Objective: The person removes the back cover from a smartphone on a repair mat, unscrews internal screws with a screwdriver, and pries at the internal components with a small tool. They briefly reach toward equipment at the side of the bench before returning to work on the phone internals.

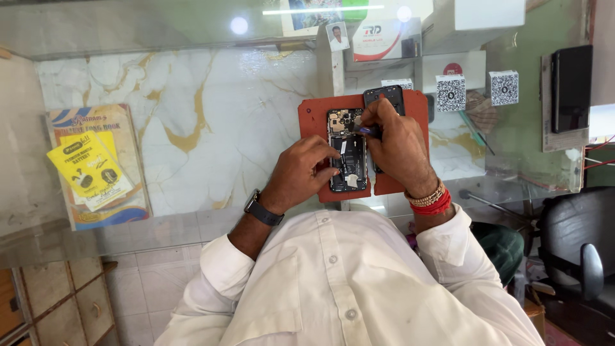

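Far left on the glass-topped surface [192, 224]: a notebook [96, 166] with a yellow packet [90, 168] lying on its cover. Marble-patterned panel shows beneath the glass.

Centre: red-brown work mat [314, 122] carrying an opened phone [346, 150], back removed, internals exposed, lying lengthwise away from the person.

Left hand [301, 173], wristwatch [261, 209] on the wrist, rests on the mat's near left part; fingers curled, fingertips pressing the phone's lower left edge, steadying it.

Right hand [397, 144], red and beaded bangles [430, 200] at the wrist, is closed in a pinch on a thin metal tool [365, 130]; tool tip sits over the phone's upper right area, near the camera end.

Just behind the right hand: a dark phone back cover [384, 96] on the mat's far edge.

Right: two small white code-printed cubes [477, 90], then a black device [571, 86] standing at the far right.
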